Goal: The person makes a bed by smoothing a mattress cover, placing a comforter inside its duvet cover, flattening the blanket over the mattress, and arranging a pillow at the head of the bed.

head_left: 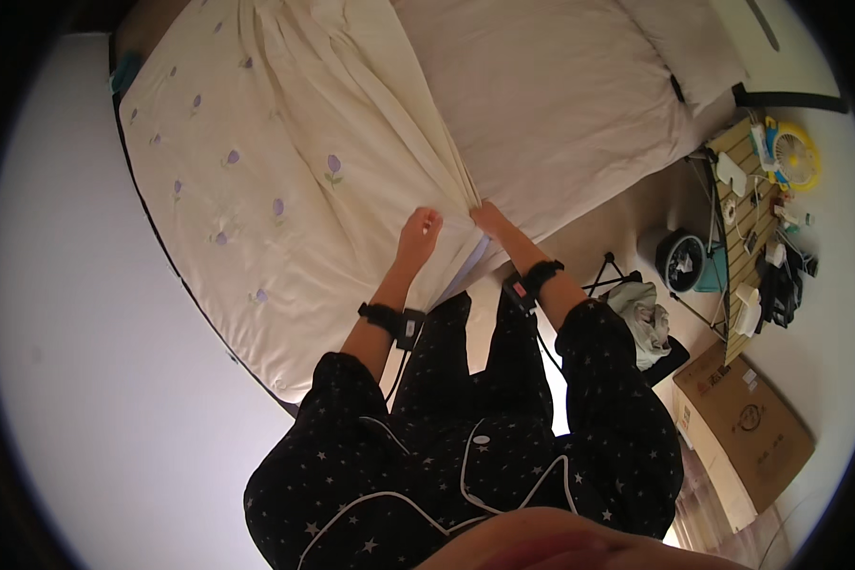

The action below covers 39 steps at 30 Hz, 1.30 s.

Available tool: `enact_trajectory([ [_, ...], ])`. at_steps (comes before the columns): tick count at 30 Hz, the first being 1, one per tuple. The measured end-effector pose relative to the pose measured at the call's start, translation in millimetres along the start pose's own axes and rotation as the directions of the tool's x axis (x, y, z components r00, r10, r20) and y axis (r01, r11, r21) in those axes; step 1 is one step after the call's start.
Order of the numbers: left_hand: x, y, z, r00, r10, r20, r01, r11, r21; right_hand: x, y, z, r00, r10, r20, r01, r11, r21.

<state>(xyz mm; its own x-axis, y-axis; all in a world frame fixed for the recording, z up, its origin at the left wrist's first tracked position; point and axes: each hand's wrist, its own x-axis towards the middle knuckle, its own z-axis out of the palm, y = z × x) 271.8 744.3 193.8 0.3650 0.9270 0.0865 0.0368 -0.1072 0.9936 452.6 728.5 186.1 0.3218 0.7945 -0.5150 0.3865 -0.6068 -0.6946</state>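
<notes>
A cream quilt (306, 206) with embroidered purple tulips covers the left part of the bed. Its gathered edge runs in long folds towards my right hand (493, 219), whose fingers are closed on that edge. Left of it, my left hand (420, 231) is over the quilt with curled fingers; whether cloth is pinched in them is unclear. Just below my right hand, a strip of pale lilac cloth (470, 262) shows under the quilt's edge. To the right of the folds lies a plain beige-pink bed sheet (541, 107).
A pillow (691, 50) lies at the upper right. Beyond the bed stand a slatted table (737, 249) with a yellow fan (796, 157), a black bin (680, 262), a folding stool holding grey cloth (641, 320), and a cardboard box (748, 427). A white wall (64, 285) borders the left.
</notes>
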Motion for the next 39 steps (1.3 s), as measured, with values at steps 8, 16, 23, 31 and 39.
enact_trajectory([
  [8,37.7,35.6,64.7,0.975,-0.208,-0.079,0.206,0.707,0.676,-58.2,24.4,12.0,0.952,0.154,0.263,-0.164,0.986,0.016],
  [16,39.5,28.6,42.5,0.931,-0.362,-0.036,0.208,0.450,0.869,-67.8,8.2,13.1,0.821,0.002,0.571,-0.196,0.940,0.279],
  [23,21.2,83.2,59.8,0.959,-0.250,0.136,0.092,0.725,0.682,-18.4,-28.7,-53.4,0.841,-0.020,0.541,-0.333,0.769,0.546],
  [31,-27.6,43.6,97.9,0.986,-0.078,0.145,-0.013,0.842,0.539,5.3,-112.4,-84.7,0.840,-0.079,0.536,-0.115,0.941,0.319],
  [39,-45.1,31.5,160.9,0.878,-0.374,0.298,0.256,0.894,0.368,56.0,-96.4,-110.9,0.944,0.019,0.330,-0.138,0.930,0.340],
])
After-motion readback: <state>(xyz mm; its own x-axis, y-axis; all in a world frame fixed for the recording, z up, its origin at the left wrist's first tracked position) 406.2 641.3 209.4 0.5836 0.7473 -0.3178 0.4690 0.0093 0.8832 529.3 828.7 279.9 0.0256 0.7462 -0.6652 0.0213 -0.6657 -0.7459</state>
